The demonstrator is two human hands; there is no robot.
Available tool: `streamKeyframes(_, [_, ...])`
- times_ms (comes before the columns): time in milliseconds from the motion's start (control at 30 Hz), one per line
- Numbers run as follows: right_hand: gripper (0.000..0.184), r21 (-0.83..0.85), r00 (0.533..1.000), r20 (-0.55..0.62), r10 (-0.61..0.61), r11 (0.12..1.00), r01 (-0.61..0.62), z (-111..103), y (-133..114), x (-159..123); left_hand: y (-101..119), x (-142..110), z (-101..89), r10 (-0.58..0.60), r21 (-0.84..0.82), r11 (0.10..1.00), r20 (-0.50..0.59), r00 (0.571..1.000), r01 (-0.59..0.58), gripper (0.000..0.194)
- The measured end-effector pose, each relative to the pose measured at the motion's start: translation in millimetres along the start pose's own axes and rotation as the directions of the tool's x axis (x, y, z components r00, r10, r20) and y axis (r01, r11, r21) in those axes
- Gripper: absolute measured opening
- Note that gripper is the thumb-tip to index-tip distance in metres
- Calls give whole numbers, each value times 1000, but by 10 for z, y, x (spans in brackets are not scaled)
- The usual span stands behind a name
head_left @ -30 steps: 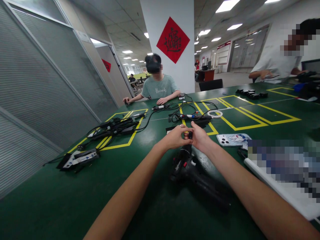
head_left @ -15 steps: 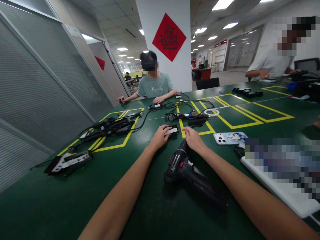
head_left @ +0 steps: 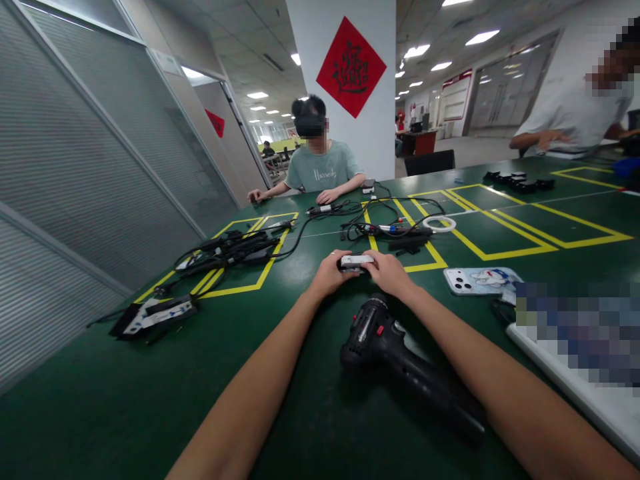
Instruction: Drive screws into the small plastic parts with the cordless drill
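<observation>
At five o'clock from my hands, I see a black cordless drill (head_left: 380,340) on the green table (head_left: 125,407). My left hand (head_left: 330,275) and right hand (head_left: 391,273) pinch opposite ends of a small pale-topped block (head_left: 357,261). A phone (head_left: 475,281) lies at three, tangled cables (head_left: 235,250) at nine; farther, a person (head_left: 323,163) at eleven.

Your left hand (head_left: 332,275): one, fingers bent in a grip, thumb on the near side. Your right hand (head_left: 391,272): one, beside the left, fingers bent inward, gripping. Your forearms (head_left: 260,360): two, bare, reaching forward, wide apart behind the hands, converging toward them.
</observation>
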State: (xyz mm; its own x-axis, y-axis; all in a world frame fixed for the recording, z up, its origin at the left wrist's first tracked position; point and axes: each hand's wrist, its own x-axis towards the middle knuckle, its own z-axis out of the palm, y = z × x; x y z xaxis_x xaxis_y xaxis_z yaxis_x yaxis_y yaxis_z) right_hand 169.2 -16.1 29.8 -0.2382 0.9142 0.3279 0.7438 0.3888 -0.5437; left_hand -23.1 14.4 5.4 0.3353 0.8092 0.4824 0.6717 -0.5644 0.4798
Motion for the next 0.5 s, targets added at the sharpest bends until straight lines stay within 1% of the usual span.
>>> streamKeyframes(67, [33,10,998,-68,17,1000,-17,4,26,-46,-47,8,-59,-30,68,997,-9,1000,30,53])
streamKeyframes(167, [38,22,986,-154,58,998,-56,24,48,-83,-103,18,-196,-84,221,972,1,997,81,57])
streamKeyframes(233, [38,28,981,-182,70,997,-66,37,56,-85,-106,13,-290,-160,334,933,51,986,134,59])
streamKeyframes(333, [34,36,980,-189,70,997,-64,50,75,-74,-17,-55,-444,-268,458,872,154,951,172,59])
streamKeyframes(400, [33,39,981,-182,72,997,-66,57,96,-64,86,-171,-611,-288,481,860,183,940,170,62])
streamKeyframes(433, [32,41,981,-177,76,997,-70,62,108,-59,135,-257,-730,-293,480,859,178,939,177,63])
streamKeyframes(500, [32,44,983,-164,85,996,-79,74,129,-51,195,-488,-1049,-347,478,847,161,924,235,60])
